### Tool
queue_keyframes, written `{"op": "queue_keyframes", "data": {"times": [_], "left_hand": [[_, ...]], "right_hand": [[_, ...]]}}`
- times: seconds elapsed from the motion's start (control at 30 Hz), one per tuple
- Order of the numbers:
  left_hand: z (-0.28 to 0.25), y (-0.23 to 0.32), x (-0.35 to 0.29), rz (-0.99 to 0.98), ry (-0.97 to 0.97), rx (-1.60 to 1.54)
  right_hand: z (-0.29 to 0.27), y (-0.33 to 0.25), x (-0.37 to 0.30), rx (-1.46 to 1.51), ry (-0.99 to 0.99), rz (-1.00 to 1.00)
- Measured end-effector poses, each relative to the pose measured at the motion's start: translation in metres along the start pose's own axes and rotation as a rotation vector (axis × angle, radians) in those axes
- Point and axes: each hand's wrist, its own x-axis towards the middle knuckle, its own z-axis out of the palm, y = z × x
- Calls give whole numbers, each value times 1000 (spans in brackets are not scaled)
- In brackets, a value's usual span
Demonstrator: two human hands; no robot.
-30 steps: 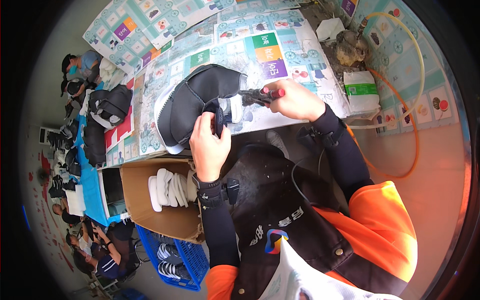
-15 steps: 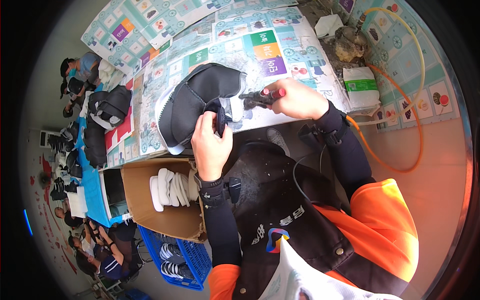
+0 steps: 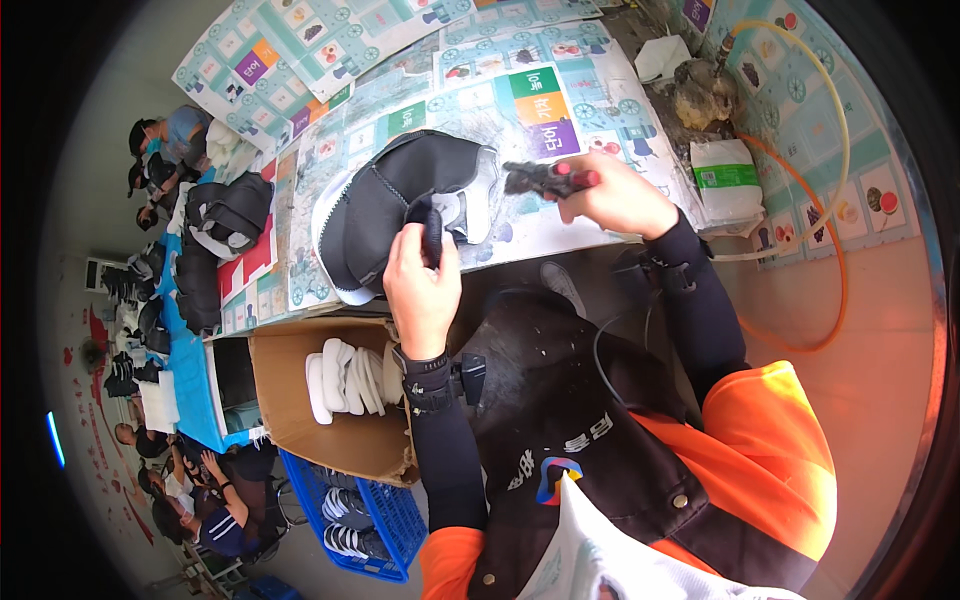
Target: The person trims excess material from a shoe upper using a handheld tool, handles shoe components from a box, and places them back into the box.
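Observation:
Black shoe uppers [image 3: 375,215] with zigzag seams and white edging lie on the worktable [image 3: 345,140]. My left hand [image 3: 420,280] pinches a dark padded flap at their near edge, fingers curled round it. Inside the opening a pale grey-white lining [image 3: 475,208] shows. To the right, my right hand [image 3: 620,195] is closed round a dark brush-like tool [image 3: 535,180] with red ends. Its blackened head points left, a little apart from the lining. The tool's exact kind cannot be made out.
Below the table's edge stands a cardboard box [image 3: 285,400] of white foam-like pieces [image 3: 345,375], with a blue crate [image 3: 385,515] of shoes under it. More black uppers [image 3: 230,210] lie at left. A green-white packet [image 3: 725,180] and orange hose [image 3: 845,270] are at right. People sit further left.
My right hand has drawn the tool away from the lining, to the right and slightly up, and turned it flatter. The left hand keeps its pinch on the flap.

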Motion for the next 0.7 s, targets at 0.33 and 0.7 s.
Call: {"op": "queue_keyframes", "data": {"times": [0.33, 0.7], "left_hand": [[-60, -28, 1, -325, 447, -726], [-56, 6, -32, -344, 465, -929]], "right_hand": [[-31, 124, -13, -691, 766, 72], [61, -41, -14, 76, 563, -404]]}}
